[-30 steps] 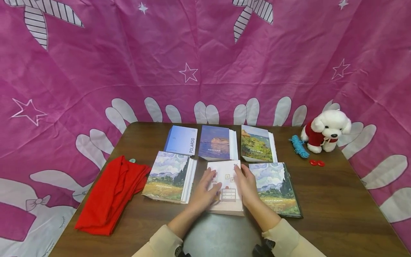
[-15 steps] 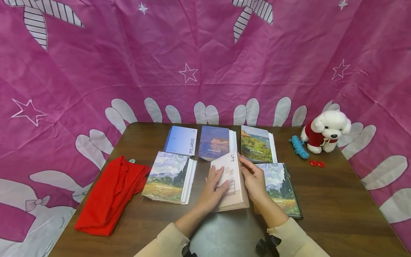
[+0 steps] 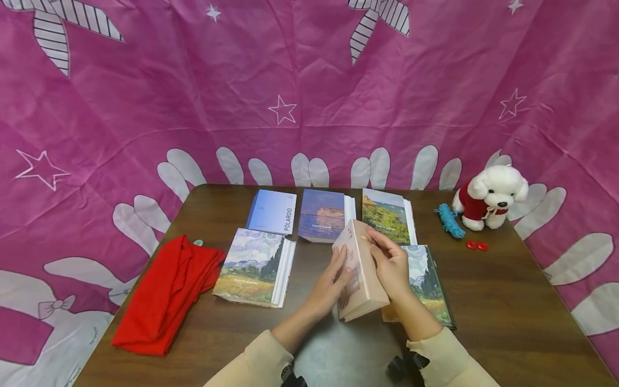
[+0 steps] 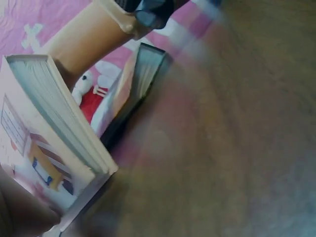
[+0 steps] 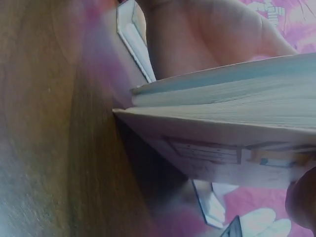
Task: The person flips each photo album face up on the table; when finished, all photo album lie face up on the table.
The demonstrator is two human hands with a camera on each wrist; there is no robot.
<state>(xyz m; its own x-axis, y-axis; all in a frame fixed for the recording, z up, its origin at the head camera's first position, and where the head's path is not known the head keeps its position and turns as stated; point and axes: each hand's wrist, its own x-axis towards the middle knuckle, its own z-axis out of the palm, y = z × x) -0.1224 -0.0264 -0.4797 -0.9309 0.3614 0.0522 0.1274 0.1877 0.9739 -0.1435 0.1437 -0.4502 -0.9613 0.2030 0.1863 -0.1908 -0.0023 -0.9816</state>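
A thick, pale pink photo album with drawn furniture on its cover stands tilted on edge between both hands, its light spine turned up and right. My left hand holds it from the left, fingers on the illustrated cover. My right hand grips it from the right near the spine, fingertips at the upper end. Page edges show along the bottom of the photo album in the right wrist view. Right of it, partly behind my right hand, lies a landscape-painting album.
Behind stand a blue Polaroid album, a sea-cliff album and a garden album. Another landscape album lies left, beside red cloth. At right are blue yarn, red buttons and a plush dog.
The pink album has turned from lying flat, cover up, to tilted on edge, shifting right. Both hands moved right with it; the right hand now covers more of the right-hand landscape album.
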